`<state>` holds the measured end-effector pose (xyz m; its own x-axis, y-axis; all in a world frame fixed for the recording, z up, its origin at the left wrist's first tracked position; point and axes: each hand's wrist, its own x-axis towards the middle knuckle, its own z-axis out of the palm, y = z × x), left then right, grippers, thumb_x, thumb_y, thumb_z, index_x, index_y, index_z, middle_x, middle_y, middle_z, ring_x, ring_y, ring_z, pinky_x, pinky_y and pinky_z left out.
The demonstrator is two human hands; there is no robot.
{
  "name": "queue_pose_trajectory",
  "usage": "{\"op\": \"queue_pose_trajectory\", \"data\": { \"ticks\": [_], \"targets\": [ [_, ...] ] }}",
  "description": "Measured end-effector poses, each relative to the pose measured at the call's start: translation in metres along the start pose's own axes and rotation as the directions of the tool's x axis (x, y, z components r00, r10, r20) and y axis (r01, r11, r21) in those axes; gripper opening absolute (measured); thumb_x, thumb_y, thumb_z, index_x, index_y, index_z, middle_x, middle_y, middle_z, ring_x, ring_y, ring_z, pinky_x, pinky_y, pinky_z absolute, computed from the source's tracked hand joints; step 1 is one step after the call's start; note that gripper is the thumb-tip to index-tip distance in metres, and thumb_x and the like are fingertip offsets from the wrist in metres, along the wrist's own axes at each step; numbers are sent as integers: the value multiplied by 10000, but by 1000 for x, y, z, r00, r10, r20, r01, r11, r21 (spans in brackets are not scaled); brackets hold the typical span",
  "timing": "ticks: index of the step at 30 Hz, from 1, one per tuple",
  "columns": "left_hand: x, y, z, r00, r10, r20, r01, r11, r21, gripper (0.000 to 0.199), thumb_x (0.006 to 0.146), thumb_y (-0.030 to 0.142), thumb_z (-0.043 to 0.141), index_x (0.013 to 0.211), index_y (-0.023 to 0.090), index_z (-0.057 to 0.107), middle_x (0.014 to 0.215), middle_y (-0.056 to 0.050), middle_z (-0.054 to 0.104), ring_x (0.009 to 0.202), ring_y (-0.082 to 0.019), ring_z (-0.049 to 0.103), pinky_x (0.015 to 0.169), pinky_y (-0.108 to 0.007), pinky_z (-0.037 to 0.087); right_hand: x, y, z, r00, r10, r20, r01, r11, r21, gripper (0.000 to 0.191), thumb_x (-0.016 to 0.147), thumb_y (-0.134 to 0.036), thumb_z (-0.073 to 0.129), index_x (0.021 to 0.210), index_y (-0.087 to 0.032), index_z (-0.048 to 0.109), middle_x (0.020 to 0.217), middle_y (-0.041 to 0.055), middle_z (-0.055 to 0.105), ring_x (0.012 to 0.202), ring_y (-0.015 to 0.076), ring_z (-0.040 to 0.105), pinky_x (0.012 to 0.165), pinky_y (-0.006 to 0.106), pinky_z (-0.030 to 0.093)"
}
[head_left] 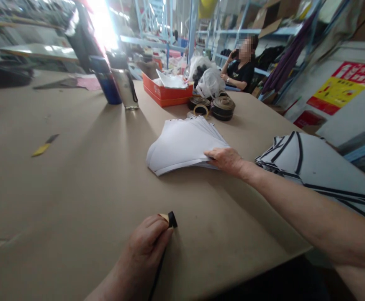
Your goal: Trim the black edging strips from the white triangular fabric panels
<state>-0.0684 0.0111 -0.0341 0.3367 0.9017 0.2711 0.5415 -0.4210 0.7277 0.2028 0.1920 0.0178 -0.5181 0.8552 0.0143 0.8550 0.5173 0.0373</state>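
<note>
My left hand [147, 240] is closed in a pinch above the near part of the table. Between its thumb and fingers is a black strip of tape [172, 219], with a pale yellowish piece beside it and a thin dark length trailing below the hand. Farther forward, my right hand [228, 161] grips the right edge of a white cut panel [182, 142]. That panel lies on top of a fanned stack of similar curved panels; how many sheets the fingers hold is hidden.
On the brown table [75, 217] lies a yellow-handled cutter [45, 145]. Behind the stack stand a blue tumbler [107, 81], a steel bottle [125, 88], an orange box [166, 94] and dark tape rolls [223, 108]. Black-edged white panels [323, 167] are piled right. A person [242, 69] sits beyond.
</note>
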Motion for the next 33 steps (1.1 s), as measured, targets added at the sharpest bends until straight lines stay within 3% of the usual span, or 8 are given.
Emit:
{"op": "queue_pose_trajectory", "data": {
  "ticks": [5, 10, 15, 19, 22, 25, 30, 33],
  "targets": [
    [-1, -4, 2, 1000, 24, -7, -24, 1000, 20, 226, 902, 196, 433, 688, 194, 505, 719, -20, 570, 717, -148, 557, 665, -248, 452, 2, 9, -4, 1000, -8, -28, 10, 997, 81, 272, 937, -322, 483, 1079, -223, 693, 1001, 51, 707, 934, 176, 614, 787, 237, 395],
    [-2, -2, 2, 1000, -21, -6, 21, 1000, 15, 220, 891, 215, 458, 689, 187, 538, 735, -29, 578, 723, -155, 547, 685, -264, 447, -6, 1, -17, 992, 5, -124, 15, 987, 160, 323, 960, -306, 421, 1001, -165, 709, 980, 72, 699, 912, 176, 610, 789, 240, 391],
    [-3, 5, -1, 990, -124, -62, 117, 987, -110, 224, 863, 239, 520, 648, 180, 546, 715, -6, 574, 696, -135, 534, 665, -238, 427, -74, -23, -20, 986, -80, -146, 119, 952, 283, 318, 959, -318, 416, 934, -168, 694, 888, 69, 668, 838, 165, 600, 752, 235, 393],
    [-6, 4, -3, 971, -205, -120, 184, 969, -166, 202, 868, 278, 521, 710, 168, 582, 659, 11, 563, 636, -121, 515, 601, -222, 408, -155, -30, 10, 990, -128, 63, 104, 950, 294, 265, 944, -250, 425, 868, -185, 670, 812, 52, 636, 747, 158, 599, 677, 237, 402],
    [-10, 8, -2, 963, -234, -131, 205, 958, -201, 202, 853, 293, 536, 709, 164, 597, 625, 19, 544, 598, -114, 486, 562, -217, 389, -198, -25, 38, 994, -88, 64, 67, 959, 276, 241, 937, -225, 420, 884, -185, 652, 790, 52, 638, 723, 164, 608, 653, 246, 412],
    [-12, 19, 4, 966, -227, -125, 196, 956, -220, 210, 845, 286, 553, 670, 174, 582, 674, 14, 551, 642, -114, 497, 604, -217, 401, -214, -21, 54, 998, -48, -27, 54, 950, 307, 235, 950, -248, 415, 947, -183, 640, 821, 57, 650, 760, 171, 630, 672, 252, 430],
    [-5, 32, 16, 946, -299, -127, 257, 927, -272, 217, 844, 251, 552, 641, 175, 567, 747, -2, 580, 708, -121, 525, 663, -228, 409, -215, -21, 57, 988, -6, -154, 69, 910, 409, 248, 963, -239, 396, 970, -177, 635, 854, 66, 662, 806, 163, 641, 713, 247, 459],
    [1, 33, 18, 938, -325, -119, 282, 917, -284, 189, 835, 260, 556, 674, 167, 591, 799, -24, 625, 746, -134, 556, 680, -239, 417, -218, -25, 55, 989, -5, -145, 66, 908, 415, 213, 927, -212, 443, 1023, -176, 629, 867, 66, 671, 796, 167, 643, 705, 253, 468]
  ]
}}
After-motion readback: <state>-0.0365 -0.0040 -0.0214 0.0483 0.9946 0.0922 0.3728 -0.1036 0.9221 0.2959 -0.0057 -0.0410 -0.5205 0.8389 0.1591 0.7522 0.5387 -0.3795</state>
